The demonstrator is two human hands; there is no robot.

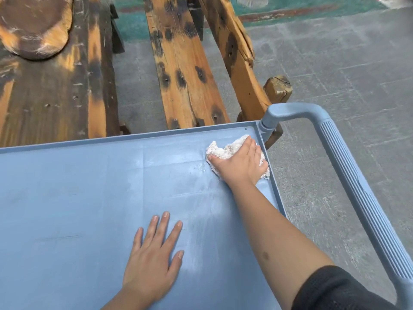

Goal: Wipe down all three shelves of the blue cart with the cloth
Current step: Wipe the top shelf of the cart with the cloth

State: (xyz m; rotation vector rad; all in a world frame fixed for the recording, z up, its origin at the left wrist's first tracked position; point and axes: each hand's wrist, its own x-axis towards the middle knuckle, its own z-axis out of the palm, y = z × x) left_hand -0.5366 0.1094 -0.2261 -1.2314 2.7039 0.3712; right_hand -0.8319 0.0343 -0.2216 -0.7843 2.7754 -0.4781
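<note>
No readable txt, labels, brands or nos. anywhere in view.

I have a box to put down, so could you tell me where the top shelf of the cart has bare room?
The top shelf is bare left of the left hand and along the far rim. The far right corner is taken: the right hand presses the cloth there, beside the handle.

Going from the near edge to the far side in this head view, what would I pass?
Left hand flat on the blue cart's top shelf → right hand on the white cloth → wooden bench.
</note>
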